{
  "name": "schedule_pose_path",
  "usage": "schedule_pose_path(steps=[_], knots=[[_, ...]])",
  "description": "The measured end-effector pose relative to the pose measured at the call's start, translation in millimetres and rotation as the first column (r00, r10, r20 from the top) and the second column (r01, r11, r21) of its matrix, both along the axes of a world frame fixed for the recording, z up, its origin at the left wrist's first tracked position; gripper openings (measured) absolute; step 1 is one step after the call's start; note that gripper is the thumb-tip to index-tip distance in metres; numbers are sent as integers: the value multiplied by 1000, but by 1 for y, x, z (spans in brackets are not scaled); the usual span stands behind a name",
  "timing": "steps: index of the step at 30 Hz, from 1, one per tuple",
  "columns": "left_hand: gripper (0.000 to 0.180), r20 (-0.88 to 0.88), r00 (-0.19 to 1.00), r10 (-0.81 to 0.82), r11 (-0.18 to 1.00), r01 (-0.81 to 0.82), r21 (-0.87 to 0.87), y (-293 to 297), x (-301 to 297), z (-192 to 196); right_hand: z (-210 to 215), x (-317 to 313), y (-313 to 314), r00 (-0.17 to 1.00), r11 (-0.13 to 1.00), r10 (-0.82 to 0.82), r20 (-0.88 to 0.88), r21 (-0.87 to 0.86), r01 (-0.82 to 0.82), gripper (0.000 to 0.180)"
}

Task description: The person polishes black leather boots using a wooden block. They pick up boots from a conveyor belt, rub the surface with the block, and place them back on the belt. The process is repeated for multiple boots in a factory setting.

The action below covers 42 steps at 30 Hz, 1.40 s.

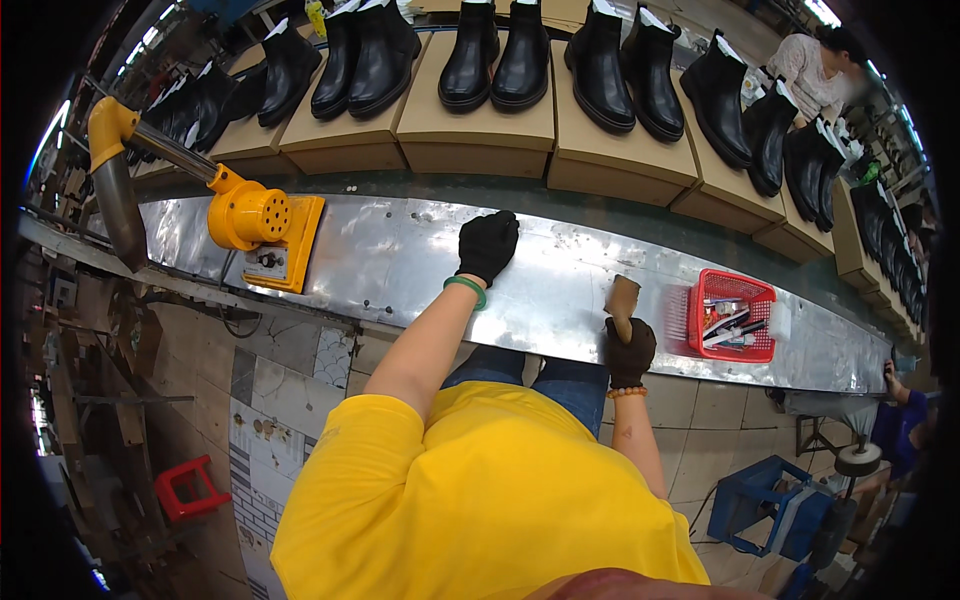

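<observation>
My left hand [488, 245], in a black glove, rests curled on the shiny metal worktop [400, 260]. Its fingers are bent under, so anything inside them is hidden. Closer to the near edge, my right hand [629, 355], also gloved in black, is closed around the tan handle of a small brush-like tool [622, 297]. The tool's flat brown head points away from me, over the worktop. To the right of that hand sits a red plastic basket [702, 310] with pens and other small items in it.
A yellow machine with a jointed arm [262, 218] stands at left. Beyond the worktop, black ankle boots [520, 60] stand on brown cardboard boxes [475, 140]. A red stool [190, 488] and a blue stool [755, 505] are on the floor. Other people [808, 70] are at right.
</observation>
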<state>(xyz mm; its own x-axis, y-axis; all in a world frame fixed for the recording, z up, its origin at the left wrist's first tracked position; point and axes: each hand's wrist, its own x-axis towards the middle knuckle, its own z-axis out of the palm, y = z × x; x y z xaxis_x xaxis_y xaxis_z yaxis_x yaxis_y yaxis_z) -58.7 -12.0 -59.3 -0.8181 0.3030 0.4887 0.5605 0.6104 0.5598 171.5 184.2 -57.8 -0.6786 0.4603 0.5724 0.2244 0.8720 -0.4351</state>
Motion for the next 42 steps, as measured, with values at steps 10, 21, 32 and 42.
schedule_pose_path(steps=[10, 21, 32, 42], knots=[[16, 8, 1000, 13, 1000, -13, -24, -1, -2, -2, 11, -6, -4, 996, 997, -24, 85, -70, 30, 26], [16, 10, 1000, -2, 999, 2, -47, -3, -5, -4, 16, -22, -15, 949, 974, -223, 224, 14, 226, 29], [16, 5, 1000, -4, 999, 5, -52, -6, -5, -4, 8, -33, 10, 916, 927, -366, 167, -21, 374, 27], [19, -5, 998, -68, 977, 66, -205, -3, -2, -1, 15, -45, -21, 965, 995, 7, 261, -101, 20, 22]])
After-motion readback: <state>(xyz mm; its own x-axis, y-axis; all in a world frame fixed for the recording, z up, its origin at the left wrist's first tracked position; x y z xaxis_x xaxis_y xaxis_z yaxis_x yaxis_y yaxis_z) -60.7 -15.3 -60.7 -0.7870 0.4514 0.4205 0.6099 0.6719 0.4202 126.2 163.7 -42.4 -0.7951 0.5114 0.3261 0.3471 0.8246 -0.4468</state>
